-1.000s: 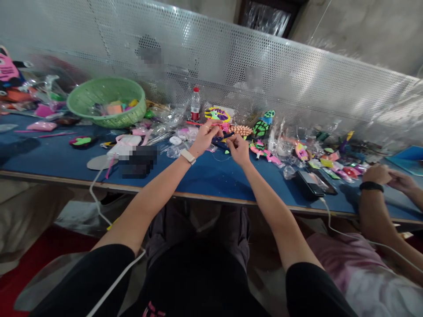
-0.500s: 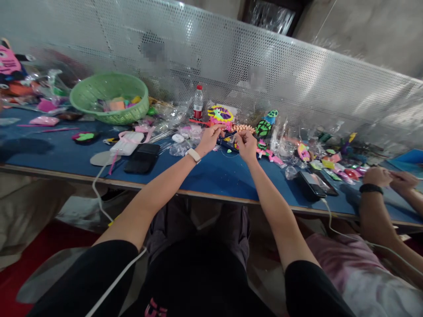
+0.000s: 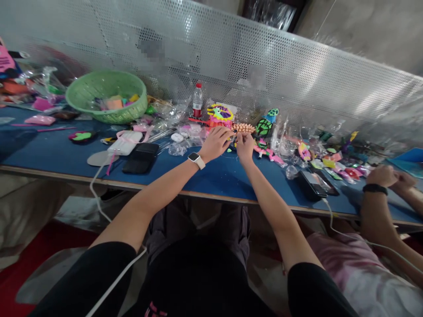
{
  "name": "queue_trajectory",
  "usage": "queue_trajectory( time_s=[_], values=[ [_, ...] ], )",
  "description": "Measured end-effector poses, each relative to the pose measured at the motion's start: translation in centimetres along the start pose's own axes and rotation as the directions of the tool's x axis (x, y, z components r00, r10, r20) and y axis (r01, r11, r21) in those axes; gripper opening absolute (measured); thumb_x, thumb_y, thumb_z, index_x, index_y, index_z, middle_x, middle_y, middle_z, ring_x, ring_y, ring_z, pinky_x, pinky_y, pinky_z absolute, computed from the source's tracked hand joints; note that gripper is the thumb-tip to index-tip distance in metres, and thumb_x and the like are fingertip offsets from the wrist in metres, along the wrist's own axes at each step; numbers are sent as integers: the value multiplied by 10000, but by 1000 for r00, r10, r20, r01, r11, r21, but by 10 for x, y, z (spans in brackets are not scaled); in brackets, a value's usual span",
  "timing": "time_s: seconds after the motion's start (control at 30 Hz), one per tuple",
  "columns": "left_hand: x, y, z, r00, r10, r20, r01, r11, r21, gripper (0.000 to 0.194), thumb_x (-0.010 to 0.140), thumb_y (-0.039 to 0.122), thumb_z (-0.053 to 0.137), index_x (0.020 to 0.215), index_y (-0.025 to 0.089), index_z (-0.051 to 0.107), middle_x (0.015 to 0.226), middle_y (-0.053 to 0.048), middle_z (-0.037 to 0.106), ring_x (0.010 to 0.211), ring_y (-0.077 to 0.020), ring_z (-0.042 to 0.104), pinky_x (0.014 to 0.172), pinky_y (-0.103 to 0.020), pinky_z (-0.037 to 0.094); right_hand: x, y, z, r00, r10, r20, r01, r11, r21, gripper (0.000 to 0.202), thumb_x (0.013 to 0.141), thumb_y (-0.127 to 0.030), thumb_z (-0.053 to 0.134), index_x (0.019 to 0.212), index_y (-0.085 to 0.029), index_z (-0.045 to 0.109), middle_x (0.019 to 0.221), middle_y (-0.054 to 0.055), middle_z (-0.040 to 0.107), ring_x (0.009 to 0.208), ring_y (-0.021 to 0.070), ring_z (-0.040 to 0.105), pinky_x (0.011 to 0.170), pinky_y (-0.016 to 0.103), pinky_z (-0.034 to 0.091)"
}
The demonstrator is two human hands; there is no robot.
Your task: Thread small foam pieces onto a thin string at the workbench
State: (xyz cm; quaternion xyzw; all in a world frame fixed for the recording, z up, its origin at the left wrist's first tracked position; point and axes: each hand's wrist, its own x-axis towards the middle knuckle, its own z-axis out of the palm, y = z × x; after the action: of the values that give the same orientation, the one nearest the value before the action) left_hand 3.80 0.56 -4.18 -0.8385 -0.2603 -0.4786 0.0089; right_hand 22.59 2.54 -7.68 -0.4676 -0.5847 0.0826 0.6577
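Observation:
Close together over the blue tabletop, my left hand [image 3: 216,141] is turned back-up with its fingers bent toward my right hand [image 3: 245,147]. The left fingers are closed over a small dark piece, mostly hidden beneath them. My right thumb and fingertips are pinched together beside it; whatever they hold is too small to make out. Just behind the hands lie a peach-coloured spiky strip [image 3: 243,127] and a yellow-and-purple frilled foam figure [image 3: 220,113]. A pink-and-green figure [image 3: 264,149] lies right of my right hand. A small green piece [image 3: 229,150] rests between my wrists.
A green basket [image 3: 107,115] with coloured pieces stands back left. A red-capped bottle [image 3: 197,101] is behind my hands. A white power bank [image 3: 127,143] and black phone [image 3: 141,158] lie left. Packets [image 3: 330,164] and another person's hands [image 3: 381,177] are right.
My left hand has rolled over to show its back and moved slightly right and down, covering the dark blue piece. My right hand keeps its pinch in nearly the same spot.

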Motion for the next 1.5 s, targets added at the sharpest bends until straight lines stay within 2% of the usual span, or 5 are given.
queue_trajectory(
  time_s=[0.4,0.67,1.07,1.33,1.5],
  values=[
    [4,-27,-9,999,12,-35,-10,997,73,172,1097,261,638,1157,249,799,1209,-105,770,1193,-299,680,1096,-507,537,-14,-26,5,983,0,184,-16,996,85,437,1076,-683,590,998,-255,632,772,4,673,654,152,622,617,291,501],
    [7,-26,-7,995,-94,17,95,981,-167,119,1067,256,693,1058,201,798,1091,-90,817,1063,-243,746,1018,-416,567,-9,-26,-2,961,-37,274,-18,980,198,526,1019,-785,604,995,-261,636,765,-5,690,532,118,531,528,285,434],
    [6,-39,-16,886,-118,449,427,585,-689,246,954,439,806,952,193,804,978,-90,801,818,-166,687,782,-323,545,-6,-41,-14,926,-175,334,113,974,197,222,1036,-448,695,945,-246,682,800,12,764,768,187,741,782,367,599],
    [4,-35,-10,975,-91,202,136,966,-221,160,967,351,790,1009,197,796,1015,-87,813,948,-236,717,925,-407,552,-6,-35,-8,948,-104,300,83,993,81,207,1049,-419,676,941,-242,674,780,10,753,716,184,722,752,356,577],
    [1,-27,-14,996,-51,78,48,998,38,286,1020,504,776,1046,219,793,1110,-112,807,1112,-298,700,1065,-475,498,-5,-33,-7,957,-88,276,98,995,-24,178,1058,-392,672,947,-253,659,843,20,762,757,195,729,752,353,566]
  ],
)
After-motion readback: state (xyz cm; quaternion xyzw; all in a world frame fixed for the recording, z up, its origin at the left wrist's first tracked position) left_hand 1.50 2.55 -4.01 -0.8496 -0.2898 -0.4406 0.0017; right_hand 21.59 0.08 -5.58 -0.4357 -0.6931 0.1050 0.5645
